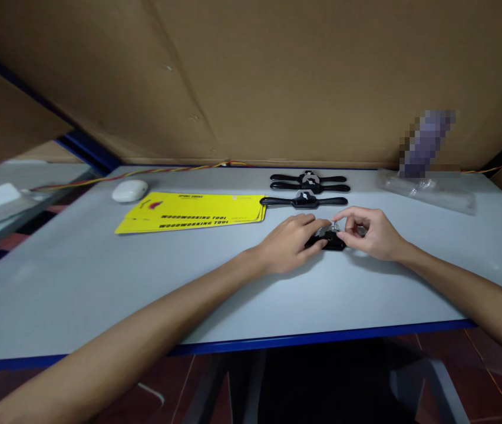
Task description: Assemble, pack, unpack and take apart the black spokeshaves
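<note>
A black spokeshave [333,242] lies on the table between my hands, partly covered by my fingers. My left hand [293,240] is wrapped over its left side and steadies it from above. Just above the tool body, my right hand [373,233] pinches a small silver screw [334,225] between thumb and forefinger. Whether the screw is seated in the body I cannot tell. Behind my hands lies another spokeshave [306,199] with a silver plate on its middle. Farther back, two more black spokeshaves [321,186] lie close together, parallel to it.
Yellow printed cards [193,212] overlap to the left of the tools. A white rounded case [129,191] stands behind them. On the right are a clear plastic bag [428,191] and a blurred purple object [426,143]. Brown board [277,82] closes the back, with wires along its foot.
</note>
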Tool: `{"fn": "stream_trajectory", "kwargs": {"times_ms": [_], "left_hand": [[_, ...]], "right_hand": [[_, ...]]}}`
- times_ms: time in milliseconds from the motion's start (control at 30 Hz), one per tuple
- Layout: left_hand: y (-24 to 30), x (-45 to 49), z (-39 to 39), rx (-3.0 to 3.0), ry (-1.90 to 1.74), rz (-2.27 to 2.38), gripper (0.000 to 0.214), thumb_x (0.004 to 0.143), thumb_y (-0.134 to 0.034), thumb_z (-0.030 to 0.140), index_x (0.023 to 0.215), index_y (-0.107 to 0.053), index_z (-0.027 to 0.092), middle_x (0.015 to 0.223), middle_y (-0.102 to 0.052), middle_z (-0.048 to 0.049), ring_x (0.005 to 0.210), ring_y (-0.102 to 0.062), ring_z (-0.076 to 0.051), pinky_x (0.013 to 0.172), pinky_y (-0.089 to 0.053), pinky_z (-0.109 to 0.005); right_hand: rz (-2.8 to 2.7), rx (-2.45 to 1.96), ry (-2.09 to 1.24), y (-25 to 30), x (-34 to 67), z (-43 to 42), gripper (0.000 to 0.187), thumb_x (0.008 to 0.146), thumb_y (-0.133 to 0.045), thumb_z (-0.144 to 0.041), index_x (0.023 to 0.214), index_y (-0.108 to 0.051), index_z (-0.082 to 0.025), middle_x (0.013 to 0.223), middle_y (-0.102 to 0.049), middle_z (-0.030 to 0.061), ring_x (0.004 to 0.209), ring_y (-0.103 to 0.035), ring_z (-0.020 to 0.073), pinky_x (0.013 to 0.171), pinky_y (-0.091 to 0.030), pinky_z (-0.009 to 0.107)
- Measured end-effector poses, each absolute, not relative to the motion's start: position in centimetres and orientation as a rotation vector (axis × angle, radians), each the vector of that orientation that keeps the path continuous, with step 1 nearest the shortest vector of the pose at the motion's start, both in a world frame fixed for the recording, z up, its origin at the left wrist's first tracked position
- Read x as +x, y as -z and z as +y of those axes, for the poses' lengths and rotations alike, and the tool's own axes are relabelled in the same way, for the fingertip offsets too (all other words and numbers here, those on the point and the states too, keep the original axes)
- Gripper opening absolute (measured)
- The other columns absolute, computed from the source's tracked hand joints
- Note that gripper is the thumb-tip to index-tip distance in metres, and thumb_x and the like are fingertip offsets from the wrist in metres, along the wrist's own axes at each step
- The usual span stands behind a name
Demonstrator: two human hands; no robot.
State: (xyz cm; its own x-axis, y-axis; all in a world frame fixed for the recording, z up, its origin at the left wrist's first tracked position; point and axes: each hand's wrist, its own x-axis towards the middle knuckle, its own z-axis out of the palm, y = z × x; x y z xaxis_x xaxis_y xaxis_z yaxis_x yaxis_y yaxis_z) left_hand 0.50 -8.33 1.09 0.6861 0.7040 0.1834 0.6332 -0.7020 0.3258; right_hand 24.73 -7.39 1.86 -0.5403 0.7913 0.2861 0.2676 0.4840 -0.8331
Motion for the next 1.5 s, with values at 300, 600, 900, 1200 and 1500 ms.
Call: {"fn": "stream_trajectory", "kwargs": {"times_ms": [300,600,900,1200,1500], "left_hand": [[-1.1,0.6,-8.4,2.652,-0.443,1.080,0.039,0.108,-0.040,0.039,0.124,-0.065,0.014,0.092,-0.064,-0.0090,0.086,-0.060,-0.026,0.082,-0.051,-0.040],[-1.2,0.9,-8.4,2.642,-0.448,1.092,0.036,0.108,-0.039,0.036,0.119,-0.066,0.015,0.091,-0.063,-0.0089,0.085,-0.060,-0.026,0.082,-0.051,-0.040],[-1.5,0.9,-8.5,2.661,-0.469,1.070,0.036,0.108,-0.037,0.034,0.120,-0.065,0.015,0.094,-0.065,-0.0100,0.085,-0.061,-0.025,0.081,-0.052,-0.040],[-1.3,0.9,-8.5,2.654,-0.489,1.049,0.038,0.109,-0.036,0.035,0.124,-0.065,0.015,0.100,-0.069,-0.0117,0.090,-0.064,-0.026,0.083,-0.053,-0.042],[-1.3,0.9,-8.5,2.649,-0.472,1.058,0.040,0.108,-0.035,0.034,0.126,-0.065,0.014,0.104,-0.070,-0.0131,0.093,-0.065,-0.027,0.085,-0.053,-0.044]], "right_hand": [[-2.057,-0.896,-1.035,-1.6,24.6,-7.3,0.028,0.085,-0.072,-0.031,0.108,-0.075,-0.014,0.066,-0.057,-0.0049,0.055,-0.046,0.0094,0.055,-0.038,0.029],[-2.124,-0.822,-0.857,-1.6,24.7,-6.9,0.020,0.083,-0.075,-0.028,0.100,-0.079,-0.018,0.076,-0.054,-0.0033,0.058,-0.045,0.0087,0.053,-0.039,0.027],[-2.209,-0.830,-0.876,-1.5,24.8,-7.3,0.023,0.086,-0.073,-0.029,0.105,-0.078,-0.017,0.062,-0.056,-0.0069,0.052,-0.040,0.0080,0.055,-0.039,0.027],[-2.289,-0.779,-0.606,-1.0,24.7,-7.4,0.016,0.090,-0.072,-0.025,0.103,-0.078,-0.018,0.062,-0.057,-0.0066,0.053,-0.042,0.0089,0.058,-0.039,0.027],[-2.286,-0.814,-0.513,-0.6,24.6,-7.5,0.018,0.094,-0.074,-0.036,0.098,-0.075,-0.019,0.062,-0.056,-0.0055,0.054,-0.044,0.0099,0.057,-0.039,0.027]]}}
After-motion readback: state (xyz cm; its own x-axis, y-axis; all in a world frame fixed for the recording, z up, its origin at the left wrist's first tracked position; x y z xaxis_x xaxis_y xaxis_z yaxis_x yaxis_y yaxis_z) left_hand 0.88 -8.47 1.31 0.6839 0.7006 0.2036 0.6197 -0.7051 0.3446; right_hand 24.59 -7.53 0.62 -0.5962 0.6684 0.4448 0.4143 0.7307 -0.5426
